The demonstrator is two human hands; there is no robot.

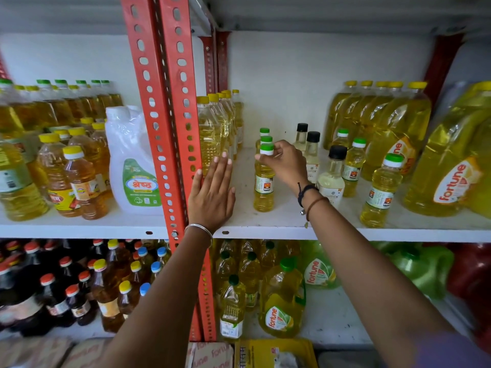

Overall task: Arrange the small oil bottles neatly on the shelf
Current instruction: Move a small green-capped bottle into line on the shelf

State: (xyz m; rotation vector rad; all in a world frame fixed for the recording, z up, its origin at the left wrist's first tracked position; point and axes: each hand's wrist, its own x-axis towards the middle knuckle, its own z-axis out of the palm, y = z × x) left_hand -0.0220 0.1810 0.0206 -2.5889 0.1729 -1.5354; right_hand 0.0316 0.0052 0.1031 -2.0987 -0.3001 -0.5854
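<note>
Yellow oil bottle (green-and-white cap), upright.

Glossy clear plastic bottle; matt painted-metal shelf.

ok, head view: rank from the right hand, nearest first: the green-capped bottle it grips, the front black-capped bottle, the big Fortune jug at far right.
1. Green-capped small oil bottle: in the right hand's fingers, at the cap.
2. Front black-capped bottle: just right of the wrist.
3. Fortune jug: far right of the shelf.
</note>
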